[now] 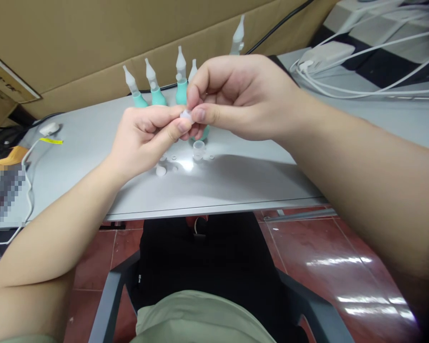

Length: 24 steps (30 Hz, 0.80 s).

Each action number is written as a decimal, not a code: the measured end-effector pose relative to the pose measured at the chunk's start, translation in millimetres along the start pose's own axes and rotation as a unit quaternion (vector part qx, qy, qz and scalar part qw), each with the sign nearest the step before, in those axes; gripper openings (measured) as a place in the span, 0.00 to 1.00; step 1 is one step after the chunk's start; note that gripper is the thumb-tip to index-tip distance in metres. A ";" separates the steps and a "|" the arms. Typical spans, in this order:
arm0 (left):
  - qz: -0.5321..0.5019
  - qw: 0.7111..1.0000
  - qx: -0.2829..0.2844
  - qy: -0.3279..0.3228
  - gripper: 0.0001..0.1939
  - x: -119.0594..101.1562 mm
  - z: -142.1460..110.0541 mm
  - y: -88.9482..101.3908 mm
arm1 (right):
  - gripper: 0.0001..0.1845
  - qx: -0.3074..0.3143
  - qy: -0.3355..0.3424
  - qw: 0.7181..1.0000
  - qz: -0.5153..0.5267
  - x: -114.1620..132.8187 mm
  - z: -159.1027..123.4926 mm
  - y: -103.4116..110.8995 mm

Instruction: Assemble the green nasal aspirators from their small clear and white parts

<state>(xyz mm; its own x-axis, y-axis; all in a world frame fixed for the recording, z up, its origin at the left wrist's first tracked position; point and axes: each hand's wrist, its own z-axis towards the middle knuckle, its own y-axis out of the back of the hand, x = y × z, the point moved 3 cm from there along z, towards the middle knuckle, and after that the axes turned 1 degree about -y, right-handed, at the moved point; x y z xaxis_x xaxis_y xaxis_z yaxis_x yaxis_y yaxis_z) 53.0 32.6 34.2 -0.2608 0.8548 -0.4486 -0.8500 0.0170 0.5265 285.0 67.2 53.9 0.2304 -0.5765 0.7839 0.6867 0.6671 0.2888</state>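
Observation:
Both hands meet above the grey table [157,200]. Between thumb and fingers, my left hand [146,133] pinches a small white translucent plastic piece [186,115]. My right hand [232,97] is closed at the same piece, thumb and index finger touching its right end. Below them a clear plastic cup-shaped part [199,150] stands on the table, with a white round cap [160,170] and a small ring [211,157] near it. Behind the hands, teal bulbs with white pointed tips, such as this nasal aspirator [181,76], stand upright; one is partly hidden by my right hand.
Brown cardboard [128,33] rises along the table's back edge. White cables [329,90] and a white adapter [325,55] lie at the right back. On the left are a white plug [50,128] and a yellow-tagged cable [52,141]. A chair armrest [110,300] is below.

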 end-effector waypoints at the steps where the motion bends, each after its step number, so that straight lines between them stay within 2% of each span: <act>1: 0.000 1.000 0.000 -0.005 0.24 0.7 0.3 0.7 | 0.14 -0.007 0.004 1.000 -0.004 1.1 -0.1 0.3; 6: 0.010 1.000 -0.001 -0.005 0.21 5.0 1.3 4.3 | 0.19 -0.032 0.015 0.997 -0.072 8.8 -3.5 4.1; 11: 0.015 0.999 0.028 0.016 0.26 4.4 2.4 5.4 | 0.06 -0.038 0.008 0.994 -0.106 8.5 -7.1 8.0; 16: 0.000 0.998 0.060 0.019 0.31 5.0 4.3 2.1 | 0.06 0.002 -0.058 0.994 -0.089 2.4 -7.3 9.2; 19: 0.004 0.998 0.055 0.026 0.35 7.7 3.7 0.6 | 0.06 0.011 -0.055 0.995 -0.083 2.4 -7.1 8.7; 24: 0.041 0.998 0.020 0.037 0.35 7.6 -1.7 2.6 | 0.15 0.006 -0.018 0.999 -0.046 2.1 -3.5 4.5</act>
<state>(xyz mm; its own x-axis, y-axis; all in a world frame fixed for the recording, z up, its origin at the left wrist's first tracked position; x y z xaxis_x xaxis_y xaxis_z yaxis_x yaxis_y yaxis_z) 48.0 38.3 30.9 -0.3634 0.8134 -0.4542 -0.8057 -0.0296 0.5916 291.0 67.3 54.9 0.1417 -0.6174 0.7737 0.6948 0.6188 0.3666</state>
